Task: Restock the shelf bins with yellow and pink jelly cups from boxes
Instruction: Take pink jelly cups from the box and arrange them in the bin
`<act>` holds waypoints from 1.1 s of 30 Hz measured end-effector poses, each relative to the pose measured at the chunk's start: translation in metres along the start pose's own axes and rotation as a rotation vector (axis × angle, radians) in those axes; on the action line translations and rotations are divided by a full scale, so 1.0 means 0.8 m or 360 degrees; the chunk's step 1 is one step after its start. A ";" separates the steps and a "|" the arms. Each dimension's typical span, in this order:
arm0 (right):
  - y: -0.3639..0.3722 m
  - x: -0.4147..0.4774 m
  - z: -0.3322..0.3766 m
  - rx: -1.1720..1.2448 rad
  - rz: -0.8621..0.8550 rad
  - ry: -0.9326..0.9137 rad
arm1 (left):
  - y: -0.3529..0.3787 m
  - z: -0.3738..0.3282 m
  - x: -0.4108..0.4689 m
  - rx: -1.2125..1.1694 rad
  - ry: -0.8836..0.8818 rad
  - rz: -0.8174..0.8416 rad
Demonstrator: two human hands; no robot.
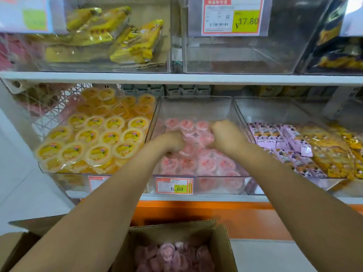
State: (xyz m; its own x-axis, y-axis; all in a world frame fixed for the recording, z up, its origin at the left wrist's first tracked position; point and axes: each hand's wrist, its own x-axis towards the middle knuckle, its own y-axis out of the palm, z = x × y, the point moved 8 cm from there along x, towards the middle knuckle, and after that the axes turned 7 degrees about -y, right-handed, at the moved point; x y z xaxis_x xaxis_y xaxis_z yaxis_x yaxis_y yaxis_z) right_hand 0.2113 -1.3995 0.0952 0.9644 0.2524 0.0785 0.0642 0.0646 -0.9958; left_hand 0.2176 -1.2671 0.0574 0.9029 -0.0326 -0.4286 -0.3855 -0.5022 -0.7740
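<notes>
- Head view: left hand and right hand, fingers curled under; whether clamped on anything, cannot tell.
- Directly under both sets of fingers: pink round plastic jelly cups, inside clear plastic bin; hands equally near.

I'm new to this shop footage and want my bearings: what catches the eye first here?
Two bare arms reach into the middle clear bin, the left hand and right hand down among the pink jelly cups. Left of it lies a packed layer of bright yellow jelly cups. At the bottom edge an open cardboard box holds more of the pink ones.
</notes>
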 end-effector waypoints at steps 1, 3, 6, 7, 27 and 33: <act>0.010 0.012 0.002 -0.0054 0.0036 -0.0010 | 0.001 -0.001 -0.003 0.0340 -0.0035 0.0033; 0.028 0.031 0.001 -0.0116 0.0027 -0.0011 | -0.001 -0.001 0.012 0.0376 -0.0043 0.0037; 0.046 0.051 -0.004 -0.0031 -0.0067 0.0036 | -0.019 0.000 0.020 -0.0176 -0.0060 -0.0034; 0.049 0.056 -0.007 0.0003 -0.0100 0.0065 | -0.023 -0.003 0.026 -0.0226 -0.0062 -0.0080; 0.062 0.064 -0.060 0.0661 0.0344 0.0690 | 0.028 0.031 0.029 -0.1089 -0.0326 -0.0009; 0.084 0.056 -0.064 0.1015 -0.0032 0.0783 | 0.074 0.035 0.023 -0.2045 -0.0583 0.0569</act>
State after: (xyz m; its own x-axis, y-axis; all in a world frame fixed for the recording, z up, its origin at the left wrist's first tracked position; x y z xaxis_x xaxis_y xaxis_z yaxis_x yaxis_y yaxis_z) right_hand 0.2723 -1.4332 0.0296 0.9766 -0.1992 -0.0811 0.0672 0.6408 -0.7647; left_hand 0.2061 -1.2728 -0.0092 0.6148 -0.2010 -0.7626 0.0415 -0.9574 0.2858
